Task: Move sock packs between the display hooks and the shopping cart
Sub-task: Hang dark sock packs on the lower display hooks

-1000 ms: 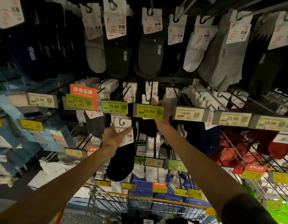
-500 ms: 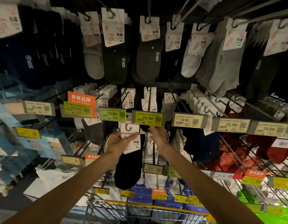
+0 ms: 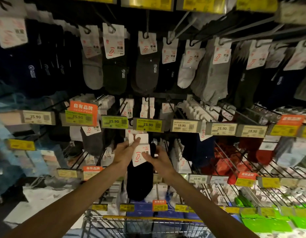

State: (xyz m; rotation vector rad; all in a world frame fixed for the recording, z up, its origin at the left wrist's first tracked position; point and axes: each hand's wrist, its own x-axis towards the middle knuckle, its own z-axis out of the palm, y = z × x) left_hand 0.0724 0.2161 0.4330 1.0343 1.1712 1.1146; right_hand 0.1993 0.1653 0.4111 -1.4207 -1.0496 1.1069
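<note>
A black sock pack (image 3: 139,179) with a white card header hangs between my two hands, just below the yellow 25.90 price tag (image 3: 148,124). My left hand (image 3: 125,152) pinches the left edge of the card near its hook hole. My right hand (image 3: 158,159) grips the card's right side, thumb on its face. The display hook (image 3: 149,107) behind the tag carries more white-carded packs. The shopping cart (image 3: 131,224) with its yellow handle stands below my arms, its inside mostly hidden.
Rows of hooks with grey, black and white sock packs (image 3: 145,66) fill the wall above. Price tags line each row. Red packs (image 3: 224,165) hang at the right, green packs (image 3: 269,222) at lower right, blue boxes (image 3: 142,210) just above the cart.
My right hand came down from behind the 25.90 tag onto the pack's card. My left hand carried the pack right and a little down. The view tilted upward.
</note>
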